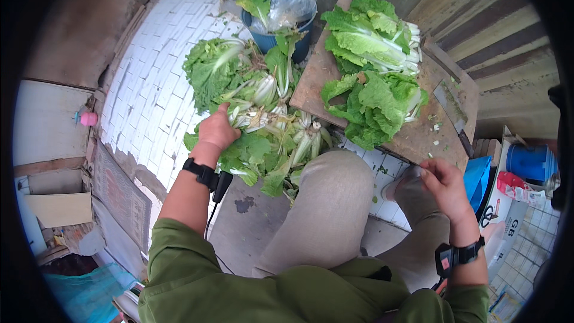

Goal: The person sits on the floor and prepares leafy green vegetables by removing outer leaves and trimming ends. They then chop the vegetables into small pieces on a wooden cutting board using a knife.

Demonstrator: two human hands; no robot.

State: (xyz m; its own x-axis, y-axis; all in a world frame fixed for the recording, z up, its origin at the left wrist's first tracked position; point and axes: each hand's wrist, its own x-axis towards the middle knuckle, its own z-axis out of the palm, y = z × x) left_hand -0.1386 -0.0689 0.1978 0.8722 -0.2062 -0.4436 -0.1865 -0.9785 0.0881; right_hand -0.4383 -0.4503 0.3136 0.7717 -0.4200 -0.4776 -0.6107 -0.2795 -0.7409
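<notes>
My left hand (217,128) is over the near left side of a heap of leafy cabbages (269,89). Its thumb and forefinger are apart, beside pale stalks; the other fingers are mostly hidden. My right hand (444,184) is at the near edge of a wooden board (403,137), fingers curled and thumb tip against the forefinger. I see nothing held between them. On the board lie a stack of trimmed cabbages (372,36), cut ends to the right, and a separate leafy cabbage (376,103). A flat cleaver (450,105) rests at its right side, its blade marked with green.
A blue bucket (264,40) behind the heap holds a clear plastic bag (293,0) and a leaf. My knee (338,184) rises between heap and board. On the right stand a blue container (531,161) and a blue bag (480,184). White tiles (148,76) extend left.
</notes>
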